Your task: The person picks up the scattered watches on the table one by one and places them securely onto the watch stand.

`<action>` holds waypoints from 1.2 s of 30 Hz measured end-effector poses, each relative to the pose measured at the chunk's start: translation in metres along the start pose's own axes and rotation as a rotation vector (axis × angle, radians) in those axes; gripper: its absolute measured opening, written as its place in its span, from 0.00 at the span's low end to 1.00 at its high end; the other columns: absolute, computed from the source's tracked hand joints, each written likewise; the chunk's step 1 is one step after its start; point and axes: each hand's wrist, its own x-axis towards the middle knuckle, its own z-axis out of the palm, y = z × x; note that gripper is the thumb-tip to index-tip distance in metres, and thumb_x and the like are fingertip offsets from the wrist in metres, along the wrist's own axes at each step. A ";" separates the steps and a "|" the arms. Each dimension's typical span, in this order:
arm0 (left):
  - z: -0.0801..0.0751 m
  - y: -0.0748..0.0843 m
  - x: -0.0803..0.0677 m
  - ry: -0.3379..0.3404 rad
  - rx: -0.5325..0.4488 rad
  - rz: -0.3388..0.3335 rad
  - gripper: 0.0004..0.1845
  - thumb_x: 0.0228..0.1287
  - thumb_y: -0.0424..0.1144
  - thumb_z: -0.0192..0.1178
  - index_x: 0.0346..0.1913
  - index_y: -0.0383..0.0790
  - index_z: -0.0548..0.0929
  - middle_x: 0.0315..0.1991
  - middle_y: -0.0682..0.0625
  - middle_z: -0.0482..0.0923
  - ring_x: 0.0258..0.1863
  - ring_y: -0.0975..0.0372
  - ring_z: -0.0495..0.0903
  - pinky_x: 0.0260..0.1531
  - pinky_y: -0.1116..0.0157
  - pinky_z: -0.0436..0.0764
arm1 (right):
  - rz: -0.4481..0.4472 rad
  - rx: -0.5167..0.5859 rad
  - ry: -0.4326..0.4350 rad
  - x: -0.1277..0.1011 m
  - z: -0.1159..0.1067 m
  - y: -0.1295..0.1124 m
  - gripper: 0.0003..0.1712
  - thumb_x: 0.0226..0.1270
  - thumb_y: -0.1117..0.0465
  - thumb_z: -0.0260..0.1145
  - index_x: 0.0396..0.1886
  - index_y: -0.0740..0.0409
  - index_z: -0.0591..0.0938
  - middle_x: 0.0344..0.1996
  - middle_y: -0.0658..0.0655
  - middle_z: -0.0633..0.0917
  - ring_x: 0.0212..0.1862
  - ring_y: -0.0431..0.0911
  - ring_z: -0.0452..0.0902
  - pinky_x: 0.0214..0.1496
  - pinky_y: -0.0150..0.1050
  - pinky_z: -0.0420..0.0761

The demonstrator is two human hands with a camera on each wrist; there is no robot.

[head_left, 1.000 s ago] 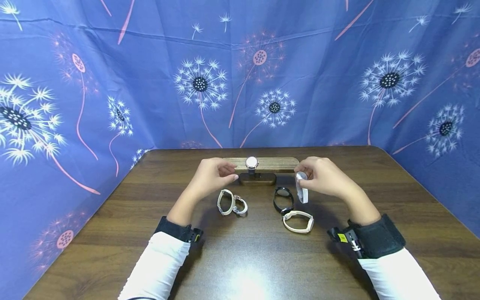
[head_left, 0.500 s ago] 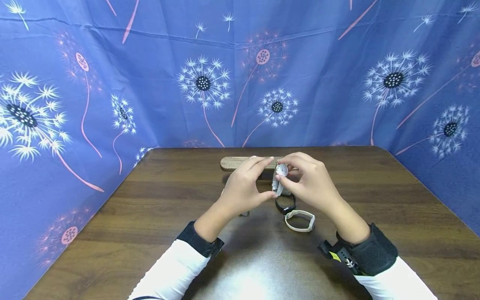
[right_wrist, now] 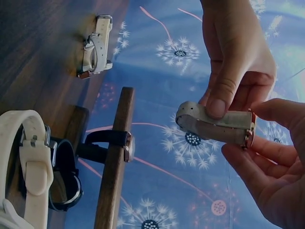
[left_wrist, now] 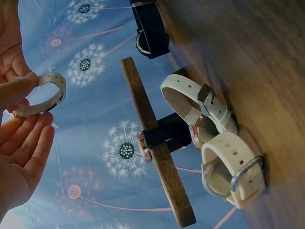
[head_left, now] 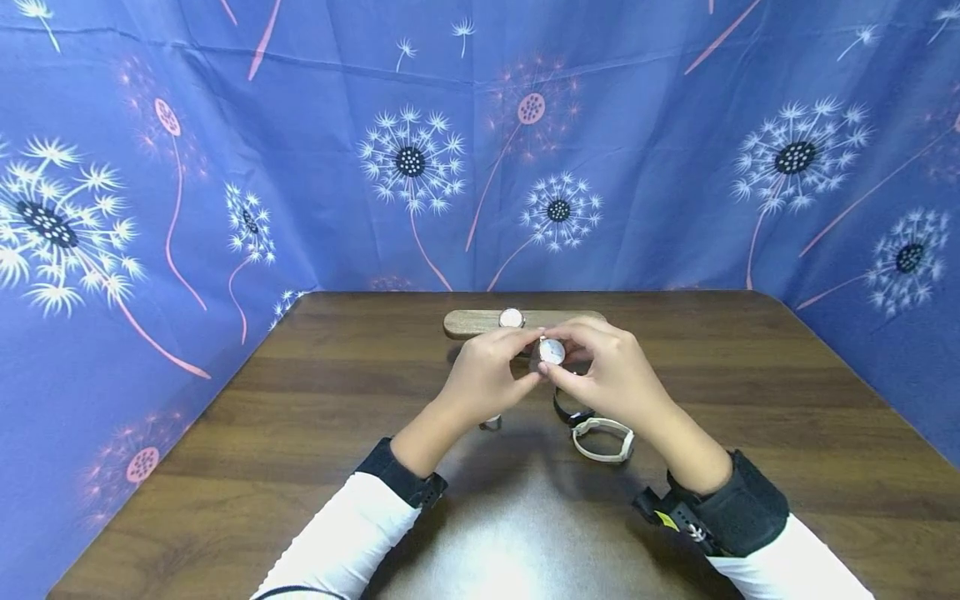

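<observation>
A white-strapped watch [head_left: 552, 352] with a pale round dial is held up in front of the wooden bar stand [head_left: 468, 323]. My right hand [head_left: 618, 367] pinches it at the case. My left hand [head_left: 483, 375] meets it from the other side; in the right wrist view its thumb presses on the looped strap [right_wrist: 190, 117]. The rose-gold edge of the case [right_wrist: 249, 129] shows between my right thumb and fingers there. Another watch [head_left: 512, 318], with a dark strap in the wrist views, is fastened around the bar. The hands hide part of the stand's right side and base.
Right of centre, a black watch [head_left: 572, 408] and a cream watch [head_left: 603, 442] lie on the wooden table [head_left: 300, 467]. Two light-strapped watches, one with a buckle [left_wrist: 248, 174], lie on the left, mostly behind my left hand in the head view. Patterned blue cloth [head_left: 637, 125] hangs behind.
My right hand has brought the white watch leftward from the stand's right end. My left hand has moved right to meet it. The dial now faces up between both hands.
</observation>
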 end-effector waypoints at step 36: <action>-0.026 -0.050 -0.009 -0.099 -0.112 -0.282 0.27 0.47 0.36 0.78 0.53 0.35 0.83 0.48 0.45 0.83 0.44 0.55 0.83 0.46 0.63 0.82 | 0.010 -0.174 0.071 -0.004 -0.049 0.068 0.24 0.38 0.72 0.82 0.41 0.67 0.86 0.37 0.58 0.87 0.33 0.44 0.84 0.44 0.18 0.75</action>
